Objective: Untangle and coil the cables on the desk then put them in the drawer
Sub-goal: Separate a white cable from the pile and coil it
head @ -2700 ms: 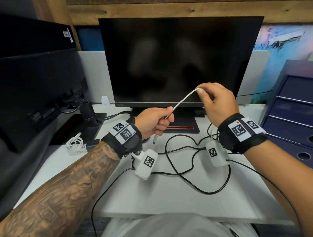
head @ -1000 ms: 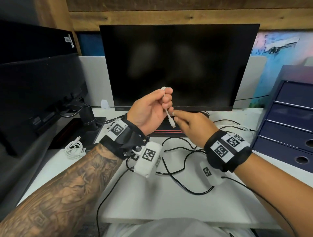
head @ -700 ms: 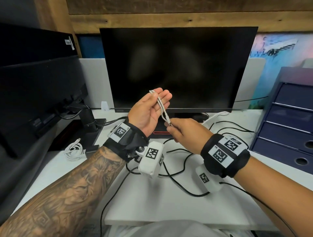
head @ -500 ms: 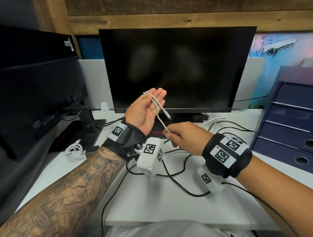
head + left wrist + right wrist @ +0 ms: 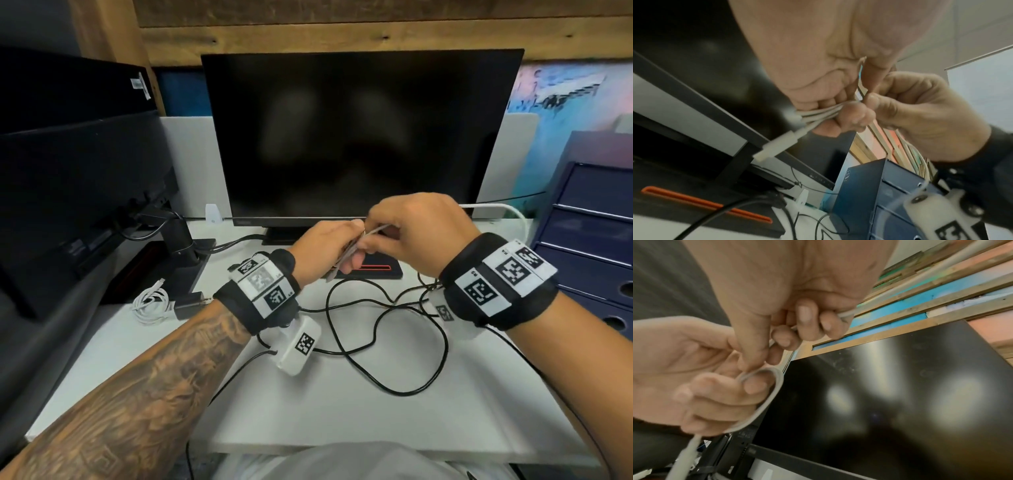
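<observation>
Both hands meet above the desk before the monitor. My left hand (image 5: 329, 246) grips several loops of a thin white cable (image 5: 818, 113), its plug (image 5: 774, 149) dangling below the fist. My right hand (image 5: 404, 233) pinches the same white cable (image 5: 766, 386) and lays it against the left fingers; the free length (image 5: 493, 207) runs off to the right behind it. A tangled black cable (image 5: 383, 342) lies on the white desk (image 5: 342, 418) under the wrists. Another coiled white cable (image 5: 150, 303) lies at the left.
A dark monitor (image 5: 359, 137) stands behind the hands, its base (image 5: 370, 267) under them. A blue drawer unit (image 5: 596, 240) with shut drawers sits at the right. A second monitor (image 5: 68, 188) and its stand (image 5: 178, 243) fill the left side, with a black charger (image 5: 188, 303) nearby.
The left hand has turned palm down and closed round the loops that lay on its open palm. The right hand rose from below to meet it, bringing more cable.
</observation>
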